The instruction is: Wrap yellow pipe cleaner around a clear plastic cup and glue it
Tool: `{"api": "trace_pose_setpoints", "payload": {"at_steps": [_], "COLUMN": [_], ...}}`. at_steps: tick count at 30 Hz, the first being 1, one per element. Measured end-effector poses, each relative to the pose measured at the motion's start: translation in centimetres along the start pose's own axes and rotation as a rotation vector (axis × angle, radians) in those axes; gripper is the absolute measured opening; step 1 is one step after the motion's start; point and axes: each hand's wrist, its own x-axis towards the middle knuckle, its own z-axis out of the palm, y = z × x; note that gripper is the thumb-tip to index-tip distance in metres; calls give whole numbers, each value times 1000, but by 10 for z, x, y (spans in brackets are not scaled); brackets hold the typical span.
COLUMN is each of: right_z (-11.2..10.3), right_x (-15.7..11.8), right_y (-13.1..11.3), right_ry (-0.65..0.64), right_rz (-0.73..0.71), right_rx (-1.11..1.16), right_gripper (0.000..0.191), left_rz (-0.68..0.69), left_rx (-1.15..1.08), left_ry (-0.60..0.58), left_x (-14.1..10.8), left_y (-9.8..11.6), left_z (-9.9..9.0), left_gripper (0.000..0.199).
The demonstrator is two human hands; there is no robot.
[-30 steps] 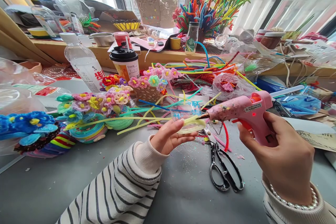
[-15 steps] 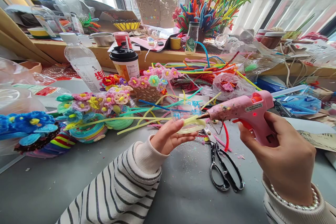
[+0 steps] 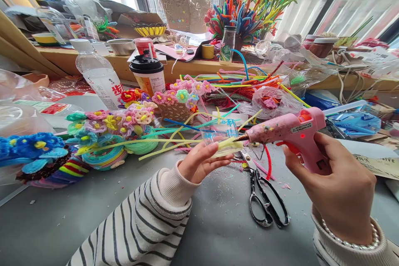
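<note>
My left hand holds a clear plastic cup with blue lettering, tipped on its side. The thumb presses a pale yellow pipe cleaner against the cup's end, and its loose length trails to the left. In my right hand is a pink hot glue gun, gripped by its handle, with a red light lit. The gun's nozzle touches or nearly touches the yellow pipe cleaner; which one I cannot tell. Below the gun, black-handled scissors lie on the grey table.
Pipe-cleaner flower pots stand at left, near a water bottle and a lidded paper cup. Loose pipe cleaners pile up behind my hands. A glass bottle stands by the sill. Blue plastic packaging lies right.
The cup in my left hand has turned slightly, and its end with the yellow pipe cleaner has shifted a little. The glue gun stays almost still.
</note>
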Motion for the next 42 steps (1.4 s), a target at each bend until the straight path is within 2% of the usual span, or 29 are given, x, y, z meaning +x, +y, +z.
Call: {"api": "trace_pose_setpoints", "payload": {"at_steps": [12,18,23,32,38,42], "right_z": [-1,1,1,1,3,4], "right_x": [1,0,0,1,5,8], "right_y": [0,3,1,2,5,11], "right_ry": [1,65,30,51,81,34], "right_rz": [-16,-70,-47,-69,7,121], "right_rx": [-2,-17,-24,-72,-67,-10], "right_gripper": [43,44,45,45,48,60], "left_rz": [-8,42,76,80,120,140], "left_rx": [0,36,41,86,96,90], "left_ry": [29,48,101,131,97,105], "left_x": [1,1,0,1,0,-2], "left_y": [1,1,1,1,2,5], "left_z": [-1,2,5,6,6,8], "left_gripper": [33,35,35,41,39,43]}}
